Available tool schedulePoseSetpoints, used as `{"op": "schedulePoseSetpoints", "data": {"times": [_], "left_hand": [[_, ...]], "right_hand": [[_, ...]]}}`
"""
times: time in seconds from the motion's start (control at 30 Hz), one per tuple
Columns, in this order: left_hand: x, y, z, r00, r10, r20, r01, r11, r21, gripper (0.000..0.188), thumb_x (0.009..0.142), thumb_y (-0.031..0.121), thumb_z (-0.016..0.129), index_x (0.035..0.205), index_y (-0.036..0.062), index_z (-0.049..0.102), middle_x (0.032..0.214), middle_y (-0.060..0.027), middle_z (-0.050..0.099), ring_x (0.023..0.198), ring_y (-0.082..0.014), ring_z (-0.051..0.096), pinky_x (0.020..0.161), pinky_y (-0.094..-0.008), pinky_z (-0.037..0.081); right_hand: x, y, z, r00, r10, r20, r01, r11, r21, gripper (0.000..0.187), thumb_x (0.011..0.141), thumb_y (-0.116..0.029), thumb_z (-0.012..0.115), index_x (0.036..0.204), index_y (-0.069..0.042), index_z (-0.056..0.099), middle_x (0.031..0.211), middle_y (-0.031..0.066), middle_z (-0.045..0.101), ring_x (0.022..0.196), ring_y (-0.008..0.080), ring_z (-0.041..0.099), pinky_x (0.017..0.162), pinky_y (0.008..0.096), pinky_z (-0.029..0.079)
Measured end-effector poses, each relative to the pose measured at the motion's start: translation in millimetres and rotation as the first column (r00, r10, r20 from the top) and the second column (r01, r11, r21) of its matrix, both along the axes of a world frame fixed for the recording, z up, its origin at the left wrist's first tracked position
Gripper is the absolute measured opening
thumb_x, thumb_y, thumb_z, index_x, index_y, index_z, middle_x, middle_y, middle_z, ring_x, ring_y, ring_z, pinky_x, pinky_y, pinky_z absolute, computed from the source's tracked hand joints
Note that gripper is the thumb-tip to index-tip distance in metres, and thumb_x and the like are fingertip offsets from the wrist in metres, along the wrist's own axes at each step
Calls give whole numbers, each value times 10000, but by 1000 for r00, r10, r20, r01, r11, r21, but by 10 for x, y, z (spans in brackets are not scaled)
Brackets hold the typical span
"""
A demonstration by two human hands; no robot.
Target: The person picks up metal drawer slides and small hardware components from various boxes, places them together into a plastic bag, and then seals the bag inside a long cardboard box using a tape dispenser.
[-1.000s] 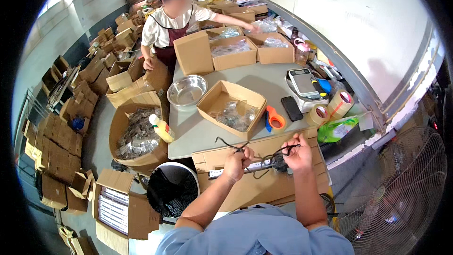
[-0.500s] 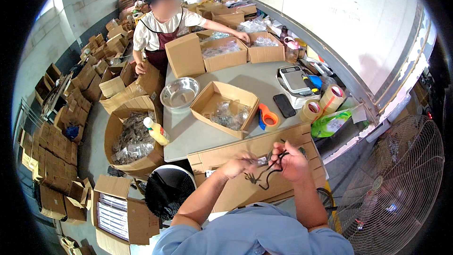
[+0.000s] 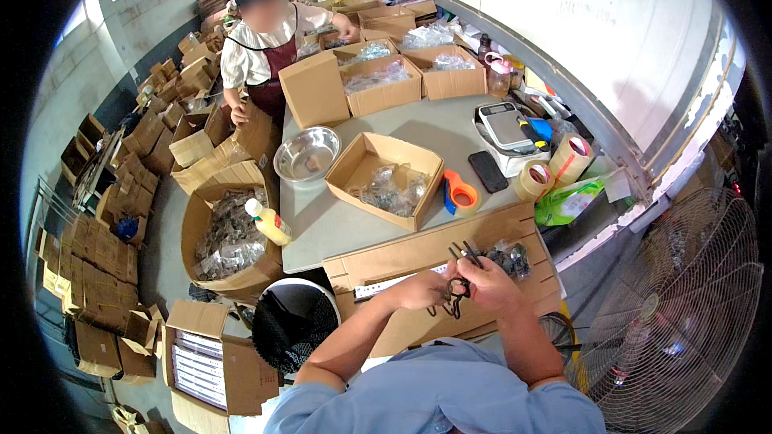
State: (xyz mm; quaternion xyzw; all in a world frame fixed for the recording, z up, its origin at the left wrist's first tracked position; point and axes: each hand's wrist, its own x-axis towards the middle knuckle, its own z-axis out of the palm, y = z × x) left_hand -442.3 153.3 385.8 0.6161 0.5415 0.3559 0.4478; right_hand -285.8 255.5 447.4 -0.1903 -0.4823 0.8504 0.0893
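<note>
Both my hands are together over a flattened cardboard sheet (image 3: 358, 265) at the near edge of the table. My right hand (image 3: 494, 285) is closed around several thin black bent rods (image 3: 465, 252), whose ends stick out above and below the fingers. Close against it, my left hand (image 3: 416, 290) pinches at the same rods, its fingertips partly hidden. Beneath the left hand lies a long white strip (image 3: 371, 289) with dark marks along it. Clear bags of dark parts (image 3: 510, 259) rest on the cardboard just beyond my right hand.
An open carton (image 3: 386, 213) holds small clear bags, beside a steel bowl (image 3: 307, 154). A tape dispenser (image 3: 461, 195), phone (image 3: 487, 171) and scale (image 3: 505, 126) stand rightward. A large fan (image 3: 667, 313) is near right. Across the table, a co-worker (image 3: 269, 48) stands by open cartons.
My hands have come closer together, and the right has turned with the rods now pointing up. The white strip and dark bags show more. The co-worker's arm has drawn back from the far carton.
</note>
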Motion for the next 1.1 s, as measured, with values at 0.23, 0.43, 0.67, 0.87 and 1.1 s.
{"op": "schedulePoseSetpoints", "data": {"times": [0.23,0.43,0.67,0.87,1.1], "left_hand": [[-16,44,42,756,508,412,-424,860,-283,340,838,99,491,1165,7,515,919,-54,539,722,-112,496,614,-250,414],[265,242,42,680,607,411,-594,785,-177,440,963,348,394,1301,68,422,904,-26,528,748,-72,412,685,-221,375],[605,473,113,87,637,766,-420,721,-552,614,962,470,327,1448,117,200,1417,-60,240,847,-160,470,830,-315,418],[805,617,-264,-30,592,805,-402,730,-552,549,951,408,418,1369,87,266,1252,-53,391,983,-157,427,873,-307,378],[620,152,-1022,893,290,-345,-333,940,-71,590,766,304,695,1252,86,441,1285,-143,413,1216,-295,368,959,-420,370]], "right_hand": [[1,163,-250,893,-447,-47,449,890,79,355,948,-338,483,842,-7,558,778,44,547,759,133,520,692,266,417],[0,140,-760,860,-440,256,351,877,329,277,923,-327,525,900,-51,544,800,42,542,806,153,550,753,295,448],[-100,-220,-1329,875,-464,-136,459,711,533,393,914,-345,539,1046,24,504,956,141,593,920,219,567,828,336,436],[118,94,-1242,817,-569,-89,534,691,487,365,905,-325,566,1055,5,516,895,99,611,797,198,580,714,336,464],[854,1399,-1101,584,-648,488,-174,487,856,396,770,-343,700,867,31,610,757,139,640,662,303,611,650,391,481]]}}
